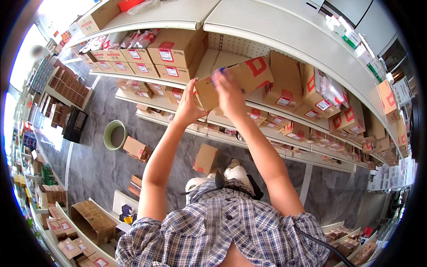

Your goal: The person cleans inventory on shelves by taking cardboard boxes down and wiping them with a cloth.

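Note:
A tan cardboard box (254, 74) with red print is tilted at the front of a white shelf, in front of my chest. My left hand (188, 106) grips its left end, with the fingers at the far side and the thumb at the near side. Over the box's upper face is my right hand (230, 94), its fingers blurred by motion. Bits of something blue show beside those fingers; its kind is too smeared to tell.
Labelled cartons (173, 55) stand stacked to the left on the shelf, and open cartons (284, 80) to the right. A shelf board (267, 24) runs above. On the floor are a green bin (114, 135), a carton (205, 159) near my feet and another box (137, 149).

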{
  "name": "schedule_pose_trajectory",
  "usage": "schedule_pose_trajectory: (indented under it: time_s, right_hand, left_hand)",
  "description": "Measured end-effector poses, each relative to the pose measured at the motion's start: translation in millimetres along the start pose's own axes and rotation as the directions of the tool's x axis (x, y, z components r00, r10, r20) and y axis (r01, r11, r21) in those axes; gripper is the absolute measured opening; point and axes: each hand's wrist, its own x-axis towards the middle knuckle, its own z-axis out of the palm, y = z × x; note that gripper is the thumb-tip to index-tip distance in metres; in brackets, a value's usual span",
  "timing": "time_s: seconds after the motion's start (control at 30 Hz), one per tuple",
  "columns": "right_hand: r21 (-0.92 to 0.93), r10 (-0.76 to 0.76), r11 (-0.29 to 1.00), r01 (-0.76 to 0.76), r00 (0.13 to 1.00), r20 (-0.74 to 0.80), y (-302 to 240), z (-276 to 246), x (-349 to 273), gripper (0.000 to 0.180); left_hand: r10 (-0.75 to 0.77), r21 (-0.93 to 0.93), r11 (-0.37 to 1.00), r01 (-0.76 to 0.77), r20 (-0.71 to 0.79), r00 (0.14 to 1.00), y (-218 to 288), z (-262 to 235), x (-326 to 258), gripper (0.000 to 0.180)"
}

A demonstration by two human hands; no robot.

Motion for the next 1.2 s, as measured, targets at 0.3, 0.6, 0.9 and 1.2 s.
schedule_pose_trajectory:
  time_s: [0.3,0.6,0.9,1.2]
  right_hand:
    - [-0.06,-0.066,0.996,0.065,0.998,-0.004,17,-4,0,0.038]
    - [0.074,-0.173,0.983,0.169,0.983,0.055,-24,5,-17,0.034]
    - [-0.01,0.22,0.973,-0.229,0.947,-0.232,45,-16,-16,0.035]
    - [0.22,-0.204,0.957,0.188,0.978,0.053,-46,5,-26,0.035]
  left_hand:
    - [-0.078,-0.064,0.995,0.081,0.047,0.996,8,-6,1,0.108]
    - [-0.098,0.002,0.995,0.098,0.079,0.992,6,-6,8,0.105]
    - [-0.152,-0.119,0.98,0.161,0.084,0.985,11,-10,11,0.106]
    - [0.053,0.093,0.994,-0.059,0.07,0.996,-7,-15,13,0.107]
